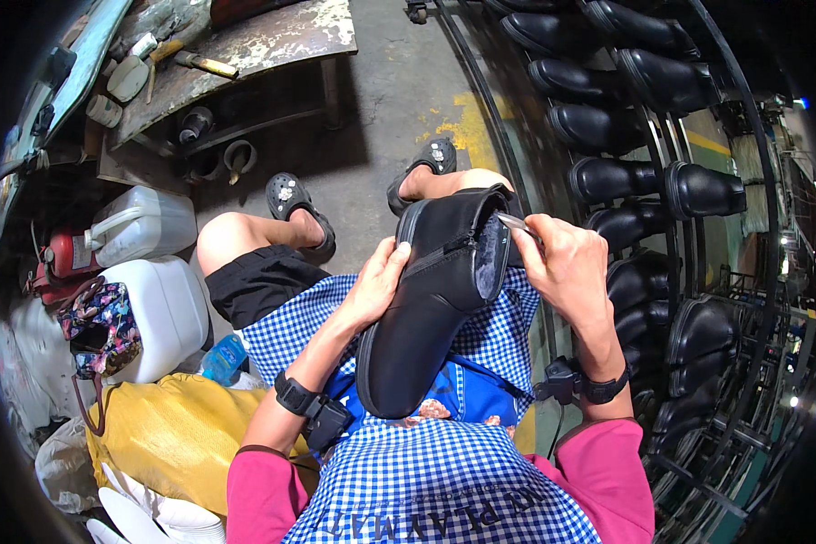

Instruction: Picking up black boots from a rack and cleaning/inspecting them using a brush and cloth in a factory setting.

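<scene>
Curved metal rack of black boots (662, 181) at right, within reach. Black leather zip boot (435, 299) lies on lap, opening up for access; left hand (376, 286) fingers wrapped round shaft to steady; right hand (567, 267) pinches small metal tool (514, 222) at collar

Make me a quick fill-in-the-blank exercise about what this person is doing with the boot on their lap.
1. The left hand steadies a boot whose colour is ____.
2. The right hand holds a thin metal tool at the boot's ____ end.
3. The apron on the person's lap has a checked pattern in white and ____.
4. The rack on the person's right carries rows of more ____.

Missing words: black; open; blue; boots
</scene>
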